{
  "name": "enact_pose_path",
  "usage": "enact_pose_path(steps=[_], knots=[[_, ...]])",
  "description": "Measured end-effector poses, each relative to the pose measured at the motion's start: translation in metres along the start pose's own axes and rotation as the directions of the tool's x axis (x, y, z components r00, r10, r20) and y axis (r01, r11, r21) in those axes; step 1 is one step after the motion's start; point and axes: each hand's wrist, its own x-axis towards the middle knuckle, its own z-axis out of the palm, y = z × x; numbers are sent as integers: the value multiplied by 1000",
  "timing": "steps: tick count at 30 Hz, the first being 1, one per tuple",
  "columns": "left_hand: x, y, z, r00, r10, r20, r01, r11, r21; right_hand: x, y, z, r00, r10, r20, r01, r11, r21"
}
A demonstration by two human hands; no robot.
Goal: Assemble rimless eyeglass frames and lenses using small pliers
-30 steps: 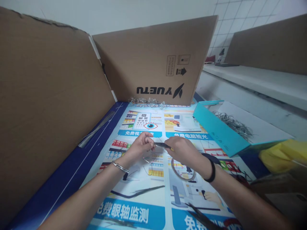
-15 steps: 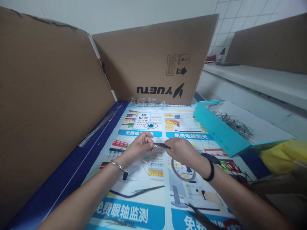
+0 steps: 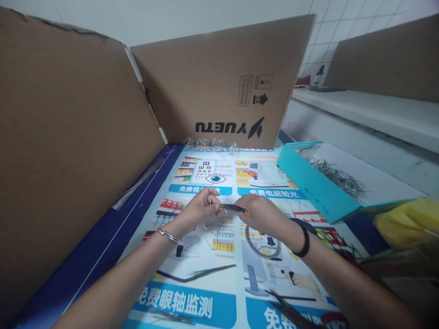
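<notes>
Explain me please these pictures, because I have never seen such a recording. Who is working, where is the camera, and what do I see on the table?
There is no machine here: a person works with two bare hands. The camera is worn on the head, so you look forward and down along the arms.

The left hand pinches what seems to be a thin silvery wire. The right hand grips slim black pliers with some yellow, their tip at the left fingers.

Under them is a blue-and-white printed sheet. On it lie a tan ring and a dark bundle of thin strands. To the right, a turquoise box with white inside holds a grey wiry tangle. Brown cardboard panels stand behind and to the left.
</notes>
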Motion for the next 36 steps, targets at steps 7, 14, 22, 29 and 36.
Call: enact_pose_path(steps=[7, 14, 22, 29, 36], knots=[[2, -4, -4, 999, 22, -34, -18, 996, 91, -1, -2, 5, 997, -48, -55, 40, 988, -148], [2, -2, -1, 998, 5, -63, 0, 996, 88, 0, -2, 8, 998, -52, -31, 45, 979, -199], [0, 3, 1, 996, 14, -84, -7, 997, 78, 1, -2, 8, 999, -11, -32, 6, 988, -152], [-1, 1, 1, 998, 18, -67, -18, 1000, 8, 2, -2, 2, 999, 39, -7, -39, 998, -56], [-2, 2, 11, 984, 34, -177, -26, 999, 45, 0, -8, -3, 998, 48, -39, -54, 986, -157]])
